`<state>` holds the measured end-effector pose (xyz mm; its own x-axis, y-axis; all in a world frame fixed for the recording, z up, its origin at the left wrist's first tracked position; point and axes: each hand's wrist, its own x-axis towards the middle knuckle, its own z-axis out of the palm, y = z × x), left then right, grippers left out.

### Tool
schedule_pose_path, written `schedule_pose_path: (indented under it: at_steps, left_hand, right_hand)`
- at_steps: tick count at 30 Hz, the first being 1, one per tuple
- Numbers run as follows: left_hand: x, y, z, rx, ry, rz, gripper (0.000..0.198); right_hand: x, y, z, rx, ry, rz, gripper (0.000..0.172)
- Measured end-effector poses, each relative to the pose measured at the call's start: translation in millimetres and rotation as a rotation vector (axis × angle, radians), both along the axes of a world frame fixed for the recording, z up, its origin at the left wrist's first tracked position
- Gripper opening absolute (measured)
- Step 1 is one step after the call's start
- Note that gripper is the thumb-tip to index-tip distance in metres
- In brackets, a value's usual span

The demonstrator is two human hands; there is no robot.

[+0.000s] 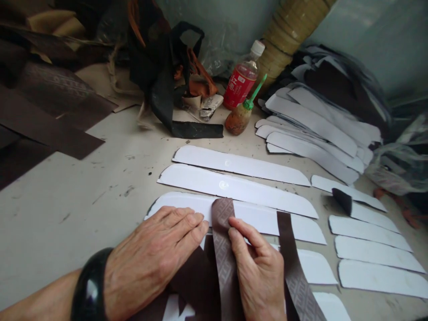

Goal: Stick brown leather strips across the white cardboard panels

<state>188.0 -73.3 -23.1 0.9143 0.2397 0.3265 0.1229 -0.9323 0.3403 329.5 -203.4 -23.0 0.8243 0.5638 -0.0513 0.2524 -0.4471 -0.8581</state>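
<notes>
My left hand (152,254), with a black bangle on the wrist, lies flat with its fingers together over a white curved strip (257,218) and brown material. A patterned brown strip (223,240) runs up between my hands, its top end lying on that white strip. The thumb and forefinger of my right hand (256,263) pinch its right edge. Right of my right hand, another brown strip (287,236) crosses the white pieces. Two more white strips, an upper one (247,167) and a lower one (207,180), lie beyond my hands.
Shorter white strips (371,247) lie at the right. Behind them is a stack of white-faced pieces (310,120). A red-labelled bottle (239,84) and a small green-nozzled bottle (238,119) stand at the back. Brown sheets (50,111) and scraps cover the left back.
</notes>
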Motion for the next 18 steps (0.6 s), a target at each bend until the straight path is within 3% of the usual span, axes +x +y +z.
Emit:
schedule_pose_path:
  at_steps: [9, 18]
  left_hand:
    - [8.5, -1.4, -3.8, 0.067, 0.047, 0.048, 0.045]
    - [6.3, -1.6, -11.7, 0.009, -0.020, 0.037, 0.043]
  right_hand:
    - [-1.2, 3.9, 10.4, -0.049, 0.109, 0.010, 0.017]
    - [-0.8, 12.0, 14.9, 0.024, 0.114, -0.226, 0.021]
